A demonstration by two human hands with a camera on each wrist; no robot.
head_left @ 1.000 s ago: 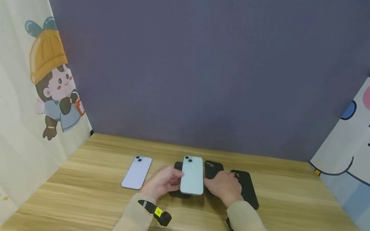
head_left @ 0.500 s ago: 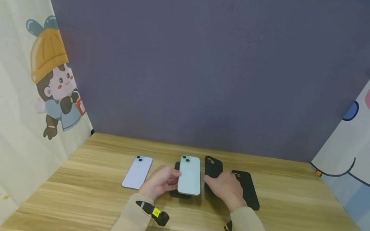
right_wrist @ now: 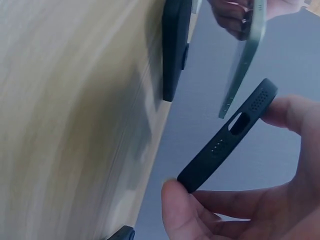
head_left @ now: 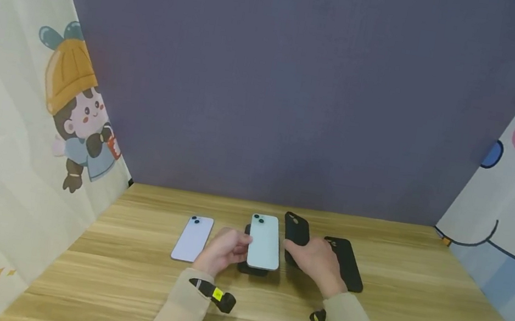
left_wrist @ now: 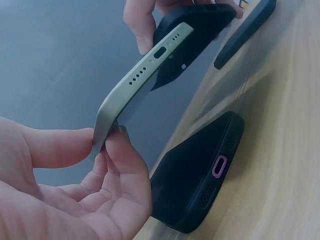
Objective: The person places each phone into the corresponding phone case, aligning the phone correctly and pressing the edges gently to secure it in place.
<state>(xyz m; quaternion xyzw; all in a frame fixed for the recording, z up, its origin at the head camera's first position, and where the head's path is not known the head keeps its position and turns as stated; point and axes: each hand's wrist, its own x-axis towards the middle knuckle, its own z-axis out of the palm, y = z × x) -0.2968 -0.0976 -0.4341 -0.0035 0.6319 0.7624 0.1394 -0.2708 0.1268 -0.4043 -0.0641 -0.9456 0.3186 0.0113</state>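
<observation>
In the head view, my left hand (head_left: 224, 250) pinches a mint-green phone (head_left: 266, 242) by its left edge, above the table and camera side up. The left wrist view shows the thumb and fingers on the phone's (left_wrist: 145, 70) edge, its charging port facing the camera. My right hand (head_left: 319, 261) grips a black phone case (head_left: 297, 229) by its sides, tilted and off the table, just right of the phone. Its port cutout is see-through in the right wrist view, where the case (right_wrist: 230, 135) appears empty. The two are apart.
Below the mint phone lies a phone in a black case (left_wrist: 200, 175) with a pinkish port ring. A lilac phone (head_left: 192, 238) lies at left on the wooden table (head_left: 130, 274). Another black case (head_left: 346, 265) lies at right, partly behind my right hand. A grey panel (head_left: 269, 84) stands behind.
My right hand has lifted the black phone case off the table and tilted its top end up. The mint-green phone in my left hand has shifted slightly left.
</observation>
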